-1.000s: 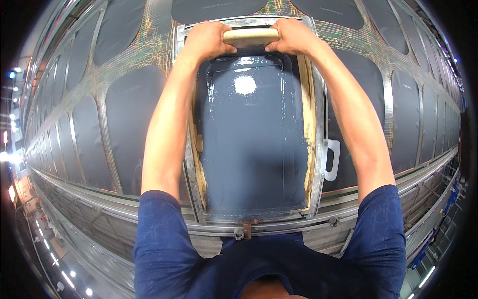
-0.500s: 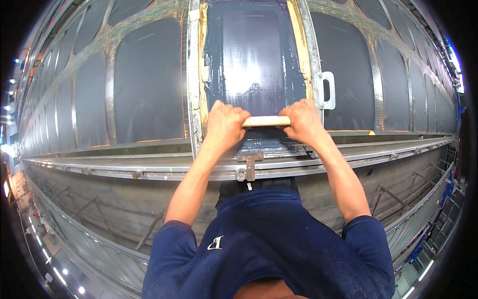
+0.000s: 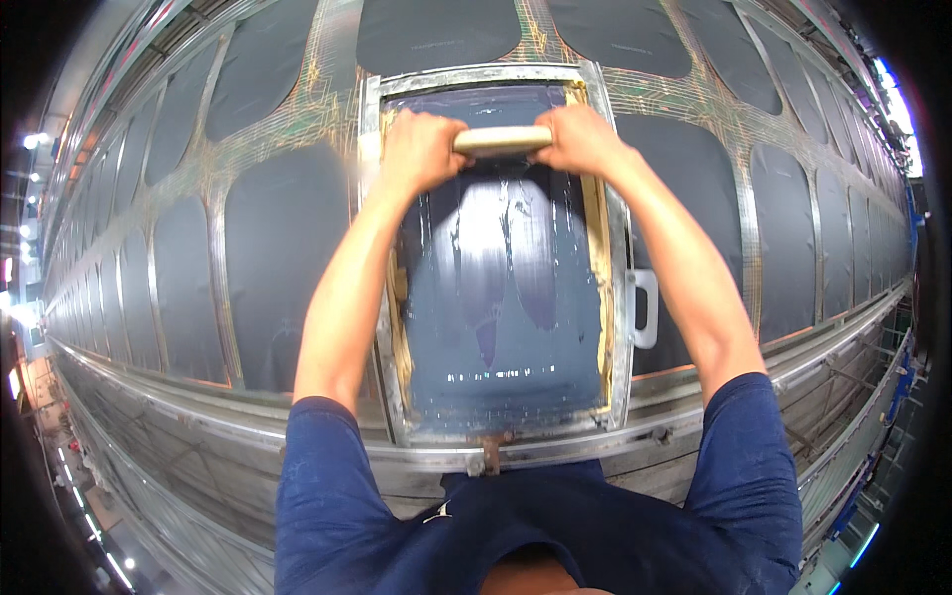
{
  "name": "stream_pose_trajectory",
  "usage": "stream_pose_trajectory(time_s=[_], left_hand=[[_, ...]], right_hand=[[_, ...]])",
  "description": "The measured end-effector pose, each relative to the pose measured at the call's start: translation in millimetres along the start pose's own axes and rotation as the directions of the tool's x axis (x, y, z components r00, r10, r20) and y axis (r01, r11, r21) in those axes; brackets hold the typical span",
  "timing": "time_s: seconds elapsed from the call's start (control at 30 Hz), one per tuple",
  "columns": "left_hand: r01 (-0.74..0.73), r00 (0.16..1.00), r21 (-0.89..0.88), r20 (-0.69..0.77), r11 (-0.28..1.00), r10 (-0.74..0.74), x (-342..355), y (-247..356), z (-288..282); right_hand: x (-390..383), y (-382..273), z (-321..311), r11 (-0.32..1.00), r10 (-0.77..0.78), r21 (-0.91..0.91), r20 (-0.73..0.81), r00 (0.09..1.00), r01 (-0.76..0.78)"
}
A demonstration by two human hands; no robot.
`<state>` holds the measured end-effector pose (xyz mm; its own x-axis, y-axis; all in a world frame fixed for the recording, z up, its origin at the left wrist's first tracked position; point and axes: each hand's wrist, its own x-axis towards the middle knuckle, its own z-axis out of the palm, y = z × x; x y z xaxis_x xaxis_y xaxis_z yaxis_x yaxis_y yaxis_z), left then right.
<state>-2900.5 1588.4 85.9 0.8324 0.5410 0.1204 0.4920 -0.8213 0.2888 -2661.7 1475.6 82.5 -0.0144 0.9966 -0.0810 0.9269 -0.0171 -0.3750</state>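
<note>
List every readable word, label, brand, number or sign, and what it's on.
No text can be read.
Top-centre dark panel: faint print, too small and blurred.
Dark panel just right of it: faint print, also too small.
Navy shirt: pale chest mark, too foreshortened to read.
Pale bar, metal frame: no lettering visible.

Hands [image 3: 423, 151] and squeegee [image 3: 503, 141] have moved from near to far along the screen frame [image 3: 481, 75]; ink [image 3: 540, 349] now shows streaks.

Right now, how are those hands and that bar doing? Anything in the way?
Left hand and right hand: gripping opposite ends of the pale bar. Bar: over the shiny dark surface, nearer the metal frame's far edge. Possible obstacle ahead: that edge.
</note>
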Motion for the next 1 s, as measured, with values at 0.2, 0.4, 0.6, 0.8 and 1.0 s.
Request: stream_pose_trajectory(time_s=[0.2, 0.4, 0.6, 0.8, 1.0], left_hand=[[0.097, 0.985, 0.053, 0.139, 0.994, -0.103, 87, -51, 7], [0.118, 0.983, 0.052, 0.138, 0.992, -0.124, 91, -48, 11], [0.068, 0.990, 0.031, 0.125, 0.997, -0.072, 16, -13, 12], [0.008, 0.998, -0.048, 0.061, 0.999, -0.005, -139, 75, 21], [0.028, 1.000, -0.029, -0.006, 0.999, -0.028, -278, 156, 24]], right_hand=[[95, 52, -8, 1.000, -0.017, 0.009, 0.106, 0.994, 0.016], [98, 64, 1, 0.998, -0.057, 0.037, 0.034, 0.998, 0.055], [21, 12, 11, 0.999, -0.037, 0.038, 0.044, 0.998, 0.035], [-139, -65, 46, 0.996, -0.044, 0.075, 0.045, 0.998, 0.041], [-269, -127, 74, 0.994, -0.046, 0.101, 0.137, 0.989, 0.032]])
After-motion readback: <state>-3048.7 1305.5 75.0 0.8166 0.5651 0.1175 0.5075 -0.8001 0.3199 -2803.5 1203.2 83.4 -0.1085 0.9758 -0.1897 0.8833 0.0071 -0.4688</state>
